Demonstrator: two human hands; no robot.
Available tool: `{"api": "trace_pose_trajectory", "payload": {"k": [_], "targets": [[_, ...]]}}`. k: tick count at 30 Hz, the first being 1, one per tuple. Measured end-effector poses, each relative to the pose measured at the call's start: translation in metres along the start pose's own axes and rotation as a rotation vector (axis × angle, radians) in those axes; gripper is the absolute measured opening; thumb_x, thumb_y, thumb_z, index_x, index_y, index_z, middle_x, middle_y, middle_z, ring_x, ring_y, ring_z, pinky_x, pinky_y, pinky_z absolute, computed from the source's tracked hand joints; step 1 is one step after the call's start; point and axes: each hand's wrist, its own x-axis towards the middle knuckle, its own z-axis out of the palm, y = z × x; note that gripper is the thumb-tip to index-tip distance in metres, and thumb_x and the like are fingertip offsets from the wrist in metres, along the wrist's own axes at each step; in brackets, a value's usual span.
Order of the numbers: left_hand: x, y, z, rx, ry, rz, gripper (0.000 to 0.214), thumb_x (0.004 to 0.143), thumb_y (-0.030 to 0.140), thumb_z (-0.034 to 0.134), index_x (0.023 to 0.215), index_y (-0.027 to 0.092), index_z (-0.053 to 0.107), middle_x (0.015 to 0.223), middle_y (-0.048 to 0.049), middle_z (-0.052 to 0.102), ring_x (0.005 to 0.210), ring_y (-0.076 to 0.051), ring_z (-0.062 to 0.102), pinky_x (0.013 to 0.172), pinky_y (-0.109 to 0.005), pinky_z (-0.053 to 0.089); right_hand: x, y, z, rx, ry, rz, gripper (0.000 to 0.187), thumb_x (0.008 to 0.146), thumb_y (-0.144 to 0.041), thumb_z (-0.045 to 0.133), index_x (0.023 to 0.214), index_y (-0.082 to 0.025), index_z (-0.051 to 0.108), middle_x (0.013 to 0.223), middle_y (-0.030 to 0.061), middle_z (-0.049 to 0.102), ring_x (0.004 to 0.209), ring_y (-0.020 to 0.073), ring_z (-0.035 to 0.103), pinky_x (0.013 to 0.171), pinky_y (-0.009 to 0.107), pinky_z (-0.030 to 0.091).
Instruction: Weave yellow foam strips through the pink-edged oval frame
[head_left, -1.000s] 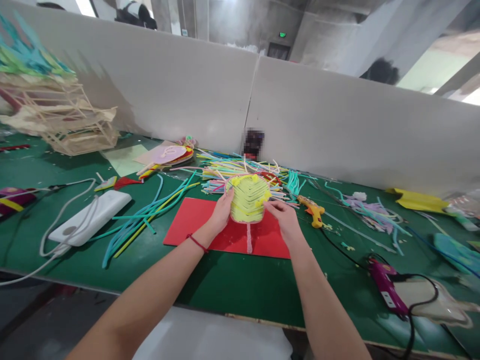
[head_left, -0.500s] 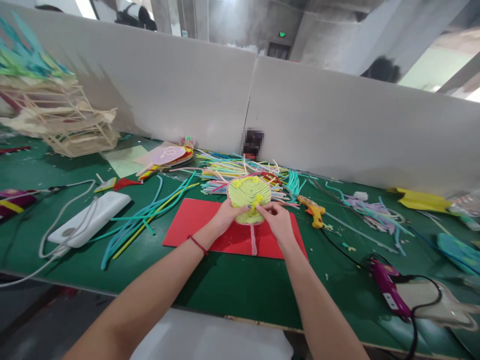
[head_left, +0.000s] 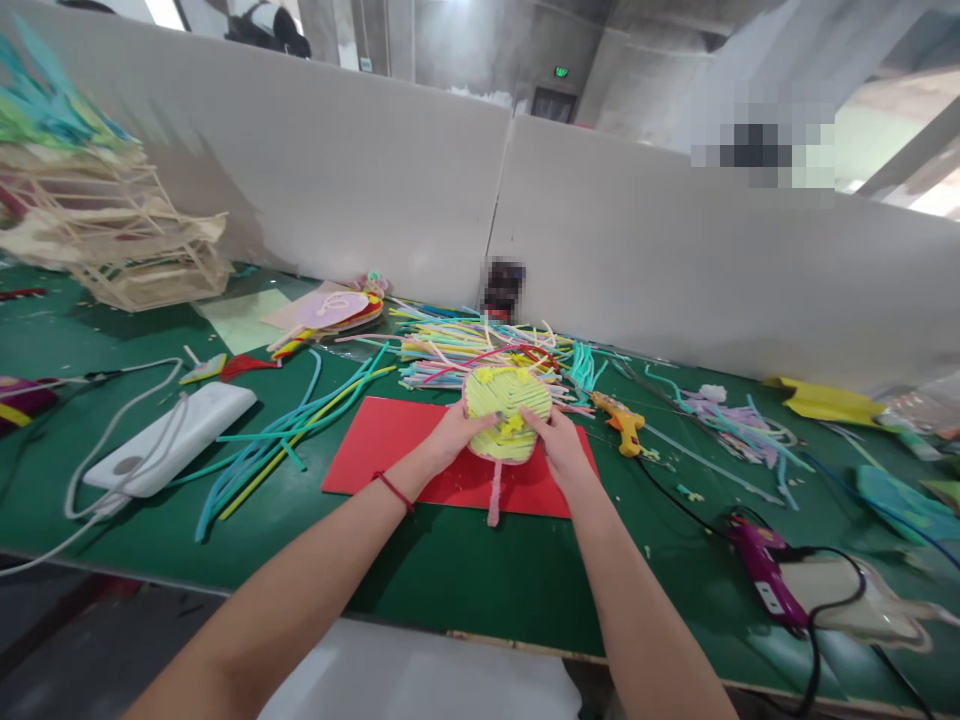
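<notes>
Both my hands hold a small round fan [head_left: 507, 402] woven from yellow fuzzy stems, with a pink rim and a pink handle pointing toward me. My left hand [head_left: 457, 434] grips its lower left edge, thumb on the face. On the fan's right side my right hand [head_left: 556, 441] is closed, its fingers pressing the yellow weave. The fan hangs just above a red mat [head_left: 390, 452] on the green table [head_left: 480, 570].
A heap of coloured stems [head_left: 457, 350] lies behind the mat; long teal stems [head_left: 277, 440] to its left. An orange glue gun [head_left: 621, 420] and a purple one [head_left: 765, 575] with black cord lie right. A white power bank [head_left: 169, 440] and wooden frames [head_left: 127, 250] sit left.
The fan has tipped down from facing me to lying flatter over the mat. My hands slid from its sides to its lower edge and face.
</notes>
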Motion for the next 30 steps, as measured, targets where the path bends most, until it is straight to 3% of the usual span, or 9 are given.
{"api": "trace_pose_trajectory", "payload": {"k": [6,8,10,14,21,26,30], "targets": [[0.002,-0.004,-0.003,0.356,0.133,0.238,0.087,0.063,0.030,0.071,0.135,0.021,0.025,0.130,-0.0134,0.047,0.116,-0.028,0.048,0.092,-0.043,0.044,-0.001,0.007,0.007,0.198,0.100,-0.064,0.053,0.059,-0.029,0.073,0.110,-0.020,0.059,0.108,0.0054,0.067,0.094,0.0228,0.063,0.077,0.036,0.053],[-0.001,-0.004,-0.001,0.535,0.166,0.363,0.082,0.062,0.027,0.071,0.133,0.023,0.029,0.135,-0.0108,0.039,0.125,-0.026,0.038,0.100,-0.042,0.037,-0.003,0.007,0.010,0.263,0.105,-0.059,0.056,0.058,-0.025,0.074,0.112,-0.020,0.059,0.109,0.0051,0.066,0.093,0.0225,0.064,0.077,0.036,0.054],[-0.004,-0.003,0.001,0.698,0.185,0.430,0.063,0.062,0.022,0.071,0.119,0.021,0.045,0.136,-0.0091,0.034,0.129,-0.025,0.030,0.106,-0.040,0.028,-0.005,0.006,0.013,0.287,0.087,-0.043,0.057,0.059,-0.026,0.074,0.113,-0.021,0.058,0.109,0.0048,0.066,0.092,0.0221,0.064,0.077,0.035,0.054],[-0.006,-0.004,0.004,0.816,0.188,0.390,0.031,0.063,0.015,0.068,0.092,0.020,0.056,0.134,-0.0078,0.032,0.129,-0.022,0.031,0.107,-0.038,0.026,-0.009,0.003,0.017,0.296,0.054,-0.047,0.056,0.062,-0.029,0.072,0.115,-0.023,0.056,0.111,0.0042,0.065,0.094,0.0212,0.063,0.077,0.034,0.054],[-0.005,-0.001,0.000,0.811,0.252,0.423,0.012,0.071,0.022,0.064,0.082,0.019,0.061,0.125,-0.0064,0.039,0.124,-0.022,0.036,0.105,-0.036,0.028,-0.008,0.004,0.017,0.256,0.042,-0.052,0.053,0.067,-0.040,0.067,0.114,-0.021,0.055,0.109,0.0051,0.066,0.090,0.0211,0.064,0.076,0.035,0.053],[-0.003,0.007,-0.007,0.759,0.258,0.394,0.011,0.075,0.026,0.060,0.081,0.018,0.063,0.128,-0.0068,0.038,0.120,-0.022,0.039,0.100,-0.034,0.034,-0.005,0.007,0.016,0.209,0.038,-0.059,0.049,0.069,-0.045,0.064,0.111,-0.021,0.058,0.108,0.0047,0.066,0.091,0.0218,0.064,0.076,0.035,0.053],[0.000,0.014,-0.010,0.764,0.231,0.355,0.010,0.073,0.026,0.061,0.079,0.018,0.063,0.113,-0.0072,0.047,0.111,-0.023,0.046,0.093,-0.035,0.038,-0.002,0.011,0.012,0.155,0.057,-0.049,0.045,0.069,-0.048,0.061,0.104,-0.019,0.061,0.105,0.0056,0.068,0.092,0.0229,0.064,0.075,0.034,0.053]]}}
